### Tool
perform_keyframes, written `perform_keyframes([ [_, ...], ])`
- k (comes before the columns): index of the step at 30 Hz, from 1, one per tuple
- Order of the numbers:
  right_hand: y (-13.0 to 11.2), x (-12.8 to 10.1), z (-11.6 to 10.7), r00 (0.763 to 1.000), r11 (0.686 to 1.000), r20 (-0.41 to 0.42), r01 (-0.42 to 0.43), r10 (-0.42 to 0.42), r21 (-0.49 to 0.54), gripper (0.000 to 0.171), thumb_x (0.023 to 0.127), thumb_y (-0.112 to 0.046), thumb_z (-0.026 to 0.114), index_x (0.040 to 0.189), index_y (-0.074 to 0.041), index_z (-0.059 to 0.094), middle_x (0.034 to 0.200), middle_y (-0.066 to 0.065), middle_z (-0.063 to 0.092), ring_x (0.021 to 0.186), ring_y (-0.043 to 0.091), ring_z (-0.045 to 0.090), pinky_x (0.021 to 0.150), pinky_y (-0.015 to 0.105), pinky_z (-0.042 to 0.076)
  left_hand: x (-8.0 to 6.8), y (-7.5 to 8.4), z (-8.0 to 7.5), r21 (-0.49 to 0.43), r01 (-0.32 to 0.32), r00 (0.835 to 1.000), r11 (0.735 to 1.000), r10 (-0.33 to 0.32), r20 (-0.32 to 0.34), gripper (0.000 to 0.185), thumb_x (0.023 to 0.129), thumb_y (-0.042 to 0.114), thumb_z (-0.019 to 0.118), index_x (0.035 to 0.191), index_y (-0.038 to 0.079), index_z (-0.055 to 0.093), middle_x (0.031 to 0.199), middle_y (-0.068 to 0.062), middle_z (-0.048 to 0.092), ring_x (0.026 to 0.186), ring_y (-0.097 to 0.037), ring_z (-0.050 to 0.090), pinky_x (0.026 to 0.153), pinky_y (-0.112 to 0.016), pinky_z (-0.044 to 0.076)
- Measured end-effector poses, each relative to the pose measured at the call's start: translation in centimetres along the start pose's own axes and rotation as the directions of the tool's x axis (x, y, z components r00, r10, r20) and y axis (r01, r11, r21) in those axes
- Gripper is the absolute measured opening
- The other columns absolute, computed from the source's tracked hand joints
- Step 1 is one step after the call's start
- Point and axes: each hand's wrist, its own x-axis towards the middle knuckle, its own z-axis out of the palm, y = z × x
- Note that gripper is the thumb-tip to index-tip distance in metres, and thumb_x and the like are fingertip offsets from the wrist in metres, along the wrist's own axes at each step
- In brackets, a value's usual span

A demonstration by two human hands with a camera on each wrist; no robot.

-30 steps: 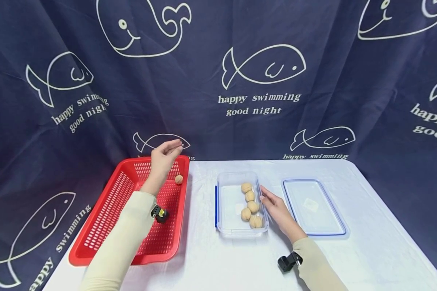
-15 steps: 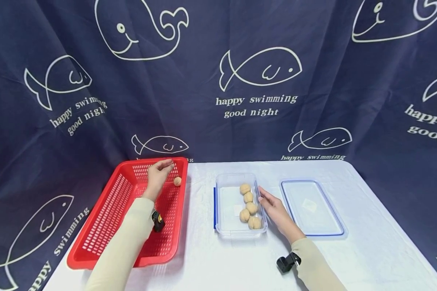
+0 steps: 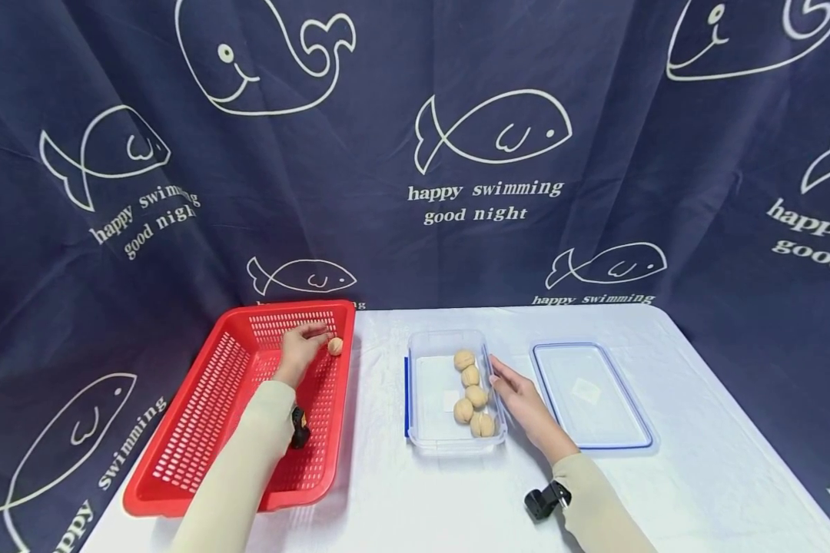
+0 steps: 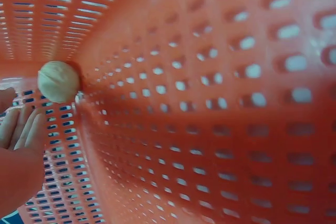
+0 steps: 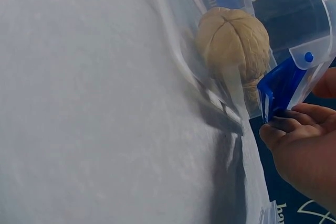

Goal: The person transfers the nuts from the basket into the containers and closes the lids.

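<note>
My left hand point(image 3: 300, 355) reaches down into the red plastic basket point(image 3: 342, 430), by its far right corner. A single walnut point(image 3: 335, 346) lies there, just right of the fingertips. In the left wrist view a gap separates the extended fingers from the walnut point(image 4: 59, 81). My right hand point(image 3: 526, 399) rests along the right side of a clear plastic box point(image 3: 429, 442). Its fingers point(image 5: 304, 116) touch the box's blue side clip point(image 5: 286, 87). Several walnuts point(image 3: 476, 396) lie in the box's right half.
To the right of the box, a clear lid with a blue seal point(image 3: 595, 395) lies flat on the white-covered table point(image 3: 387, 507). Behind the table hangs a dark blue curtain point(image 3: 387, 130) with fish drawings.
My left hand has come down from above the basket's far rim into the basket, close beside the walnut. My right hand has stayed at the box's side.
</note>
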Motion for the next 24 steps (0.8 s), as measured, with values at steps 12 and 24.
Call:
perform_keyframes([
  [12, 0.11, -0.03, 0.06, 1.000, 1.000, -0.009, -0.009, 0.009, -0.002, 0.050, 0.102, -0.019, 0.045, 0.149, -0.007, 0.032, 0.154, 0.013, 0.029, 0.142, 0.031, 0.023, 0.116, 0.043, 0.017, -0.34, -0.86, 0.70, 0.182, 0.001, 0.999, 0.983, -0.010, 0.049, 0.030, 0.085, 0.002, 0.070, 0.113, -0.008, 0.065, 0.109, -0.026, 0.065, 0.096, -0.031, 0.059, 0.082, -0.035, 0.050],
  [24, -0.05, -0.07, 0.02, 1.000, 1.000, -0.010, -0.007, 0.007, 0.008, 0.050, 0.102, -0.020, 0.045, 0.149, -0.007, 0.032, 0.154, 0.014, 0.029, 0.143, 0.031, 0.022, 0.116, 0.043, 0.016, -0.55, -0.98, 0.95, 0.361, -0.091, 0.996, 0.928, 0.079, 0.049, 0.027, 0.078, 0.004, 0.075, 0.100, -0.010, 0.068, 0.093, -0.023, 0.068, 0.085, -0.032, 0.060, 0.081, -0.041, 0.051],
])
